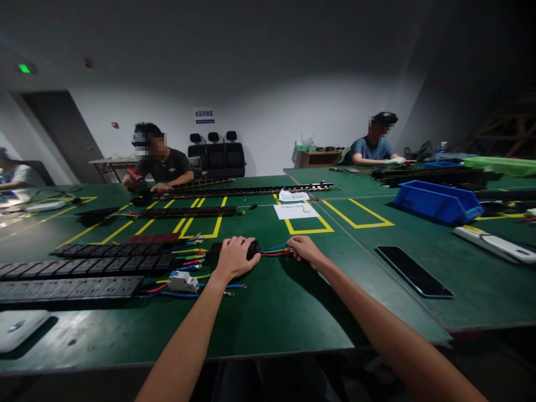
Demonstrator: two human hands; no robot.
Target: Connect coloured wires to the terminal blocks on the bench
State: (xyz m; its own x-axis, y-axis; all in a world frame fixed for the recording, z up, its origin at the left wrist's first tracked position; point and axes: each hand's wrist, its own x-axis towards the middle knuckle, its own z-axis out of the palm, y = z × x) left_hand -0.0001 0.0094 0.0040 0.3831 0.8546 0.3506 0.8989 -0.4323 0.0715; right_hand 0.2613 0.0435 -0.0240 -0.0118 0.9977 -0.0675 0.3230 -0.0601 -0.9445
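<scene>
My left hand (234, 258) lies closed over the end of a black socket module (253, 248) on the green table (272, 301). Blue, green and red wires (274, 250) run from that module to the right. My right hand (305, 248) pinches the far ends of these wires. To the left lie long black socket strips (71, 268) with coloured leads, and a small white circuit breaker (183, 281) sits beside my left wrist.
A black phone (412, 271) lies at the right. A blue bin (438, 201) and a white power strip (496, 245) sit further right. White paper sheets (295, 210) lie beyond my hands. Two other people sit at the far side, one holding a red tool (134, 176).
</scene>
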